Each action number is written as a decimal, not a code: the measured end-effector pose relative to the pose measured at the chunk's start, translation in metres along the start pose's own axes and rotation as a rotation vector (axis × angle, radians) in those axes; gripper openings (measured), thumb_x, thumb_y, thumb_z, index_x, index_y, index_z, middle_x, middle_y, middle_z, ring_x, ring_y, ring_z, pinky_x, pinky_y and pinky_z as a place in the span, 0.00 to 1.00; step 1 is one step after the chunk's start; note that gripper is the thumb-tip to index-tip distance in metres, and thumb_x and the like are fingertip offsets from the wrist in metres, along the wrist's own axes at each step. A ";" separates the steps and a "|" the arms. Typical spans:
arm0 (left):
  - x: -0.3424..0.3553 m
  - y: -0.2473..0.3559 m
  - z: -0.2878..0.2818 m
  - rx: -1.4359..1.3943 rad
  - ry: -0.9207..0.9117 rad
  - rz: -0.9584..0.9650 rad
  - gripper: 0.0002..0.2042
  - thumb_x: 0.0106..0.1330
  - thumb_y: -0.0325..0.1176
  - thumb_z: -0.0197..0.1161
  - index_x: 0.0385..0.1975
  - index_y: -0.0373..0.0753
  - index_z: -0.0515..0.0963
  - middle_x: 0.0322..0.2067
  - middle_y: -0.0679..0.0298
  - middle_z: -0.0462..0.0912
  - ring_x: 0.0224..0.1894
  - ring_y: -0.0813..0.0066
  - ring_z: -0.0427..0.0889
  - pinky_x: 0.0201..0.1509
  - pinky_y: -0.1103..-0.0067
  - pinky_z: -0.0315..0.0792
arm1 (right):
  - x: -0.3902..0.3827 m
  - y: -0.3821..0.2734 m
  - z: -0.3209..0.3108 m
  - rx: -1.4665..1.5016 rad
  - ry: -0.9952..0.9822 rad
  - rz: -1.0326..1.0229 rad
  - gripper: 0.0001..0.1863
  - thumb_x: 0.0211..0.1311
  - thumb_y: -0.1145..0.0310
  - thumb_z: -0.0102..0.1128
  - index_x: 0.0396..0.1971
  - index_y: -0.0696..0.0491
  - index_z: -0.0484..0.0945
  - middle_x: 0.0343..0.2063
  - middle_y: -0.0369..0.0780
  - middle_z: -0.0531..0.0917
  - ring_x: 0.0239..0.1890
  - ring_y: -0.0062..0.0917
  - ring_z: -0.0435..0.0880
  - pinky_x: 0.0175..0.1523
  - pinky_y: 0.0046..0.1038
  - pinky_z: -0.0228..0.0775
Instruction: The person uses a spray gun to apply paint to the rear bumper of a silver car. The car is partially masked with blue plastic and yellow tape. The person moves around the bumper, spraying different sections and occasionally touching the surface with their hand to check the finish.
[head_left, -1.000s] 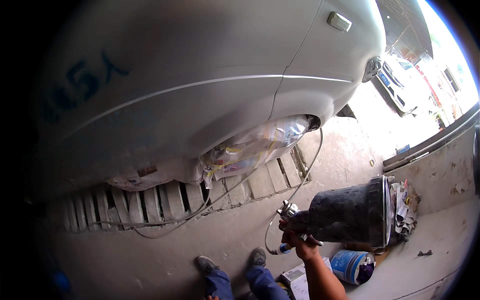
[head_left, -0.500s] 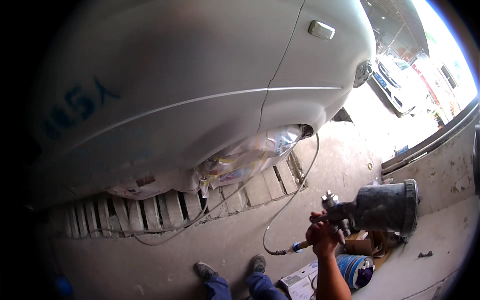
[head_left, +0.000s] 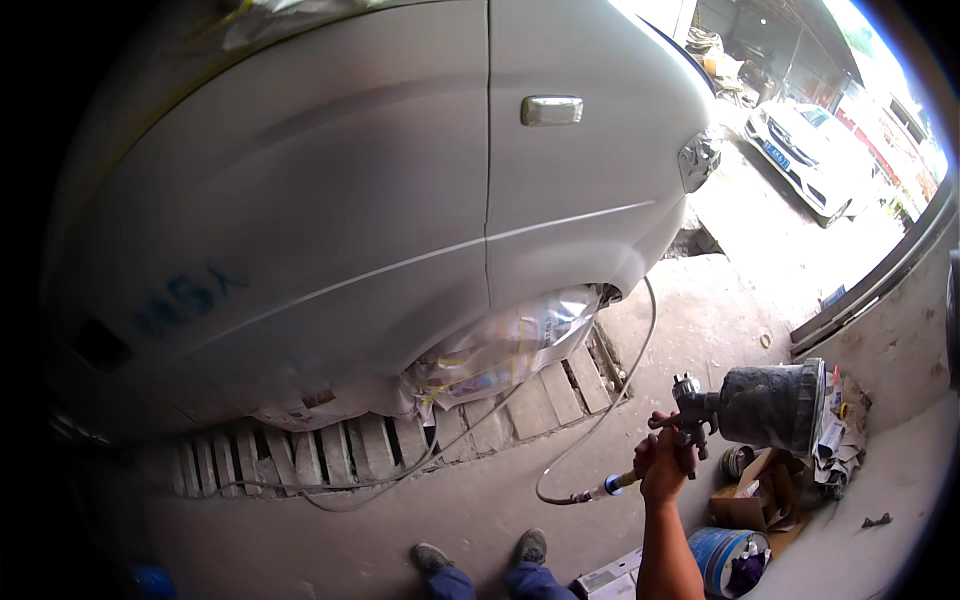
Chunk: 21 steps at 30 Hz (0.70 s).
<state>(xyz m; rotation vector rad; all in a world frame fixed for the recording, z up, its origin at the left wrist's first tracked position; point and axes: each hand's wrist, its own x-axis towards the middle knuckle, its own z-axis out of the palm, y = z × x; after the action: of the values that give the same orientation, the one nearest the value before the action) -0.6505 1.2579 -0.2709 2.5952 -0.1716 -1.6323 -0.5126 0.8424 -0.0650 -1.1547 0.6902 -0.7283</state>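
Note:
My right hand (head_left: 665, 465) is wrapped round the handle of a paint spray gun (head_left: 692, 408), which lies on its side in the picture. A dark, paint-crusted cup (head_left: 768, 405) is fixed to the gun and points right. From the handle, a coupling joins a grey air hose (head_left: 548, 470) that loops down and back toward the car. To the left of the gun, and apart from it, stands a pale grey car body (head_left: 370, 190) with faint blue lettering low on its side. Plastic and paper masking (head_left: 500, 345) covers its wheel. My left hand is out of view.
A slatted floor grating (head_left: 345, 450) runs beneath the car. At lower right, a cardboard box (head_left: 760, 490) and a blue tin (head_left: 722, 560) stand by a pale wall (head_left: 900, 440). Another white car (head_left: 800, 160) is parked outside. The hose trails across the floor near my shoes (head_left: 532, 545).
The view has tilted up, showing more of the car's upper side and the box at right. My right hand still grips the spray gun, slightly farther right in the picture.

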 end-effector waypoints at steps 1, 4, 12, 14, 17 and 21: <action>0.003 0.004 -0.004 0.010 0.000 0.014 0.22 0.63 0.47 0.49 0.55 0.44 0.70 0.58 0.55 0.65 0.61 0.51 0.60 0.63 0.62 0.59 | -0.005 -0.008 0.002 0.004 0.022 0.011 0.15 0.64 0.59 0.55 0.45 0.51 0.72 0.29 0.35 0.79 0.17 0.17 0.74 0.19 0.18 0.63; 0.008 0.019 -0.009 0.049 -0.015 0.056 0.21 0.63 0.46 0.49 0.53 0.44 0.70 0.57 0.55 0.66 0.60 0.51 0.61 0.62 0.62 0.59 | -0.015 -0.009 -0.004 0.067 -0.238 -0.009 0.14 0.64 0.61 0.55 0.45 0.51 0.74 0.29 0.35 0.79 0.18 0.15 0.73 0.21 0.18 0.63; 0.010 0.033 -0.013 0.118 -0.058 0.130 0.19 0.63 0.44 0.49 0.51 0.43 0.71 0.54 0.54 0.68 0.58 0.51 0.64 0.60 0.62 0.61 | 0.028 -0.027 -0.003 -0.126 -0.552 0.203 0.10 0.57 0.73 0.57 0.40 0.55 0.77 0.25 0.38 0.80 0.22 0.19 0.78 0.24 0.19 0.66; 0.011 0.033 -0.012 0.127 -0.070 0.146 0.18 0.63 0.44 0.50 0.50 0.43 0.72 0.53 0.54 0.69 0.57 0.51 0.65 0.59 0.62 0.62 | 0.045 -0.043 -0.016 -0.172 -0.288 0.274 0.06 0.56 0.67 0.63 0.29 0.53 0.77 0.16 0.34 0.77 0.16 0.15 0.74 0.20 0.19 0.62; 0.009 0.028 -0.007 0.120 -0.099 0.151 0.18 0.63 0.43 0.50 0.49 0.43 0.72 0.52 0.53 0.70 0.56 0.51 0.66 0.58 0.62 0.63 | 0.062 -0.061 -0.044 -0.117 0.070 0.140 0.11 0.61 0.58 0.60 0.32 0.50 0.76 0.13 0.33 0.76 0.12 0.14 0.72 0.15 0.17 0.59; 0.012 0.017 0.011 0.087 -0.211 0.122 0.17 0.63 0.42 0.50 0.48 0.43 0.73 0.50 0.53 0.71 0.55 0.51 0.67 0.57 0.62 0.64 | 0.078 -0.069 -0.069 -0.151 0.256 0.101 0.13 0.63 0.55 0.57 0.40 0.48 0.75 0.13 0.31 0.73 0.10 0.12 0.67 0.13 0.15 0.55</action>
<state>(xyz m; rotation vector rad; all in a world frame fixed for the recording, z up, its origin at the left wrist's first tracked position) -0.6565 1.2397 -0.2845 2.4118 -0.4134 -1.8900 -0.5323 0.7259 -0.0252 -1.1651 1.0257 -0.7554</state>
